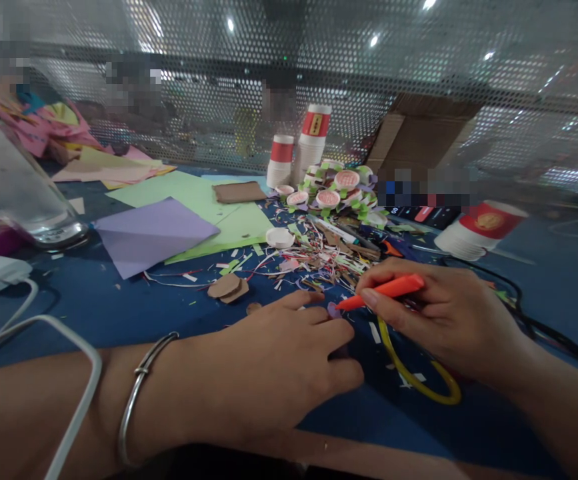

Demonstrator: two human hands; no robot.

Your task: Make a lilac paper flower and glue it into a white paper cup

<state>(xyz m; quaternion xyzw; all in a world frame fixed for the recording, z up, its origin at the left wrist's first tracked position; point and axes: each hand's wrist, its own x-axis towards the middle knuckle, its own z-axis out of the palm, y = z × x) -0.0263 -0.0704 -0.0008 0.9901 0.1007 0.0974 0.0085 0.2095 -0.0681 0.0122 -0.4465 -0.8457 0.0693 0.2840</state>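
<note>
Head view: the right grip (443,313) holds an orange marker (393,289), its tip at a small purple piece (333,312) beside the left grip (279,357), whose hold I cannot tell; assembled discs (328,199) pile beyond both, while this piece appears unfinished.

Scraps (321,257) block hands (273,360) ahead; room beyond black cable (521,308).

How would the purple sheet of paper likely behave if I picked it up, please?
The purple sheet would probably bend and droop, as it looks thin and broad. It should feel light for its size, being apparently just paper. If pushed, it would likely slide easily over the green paper, since nothing visible rests on it.
</note>
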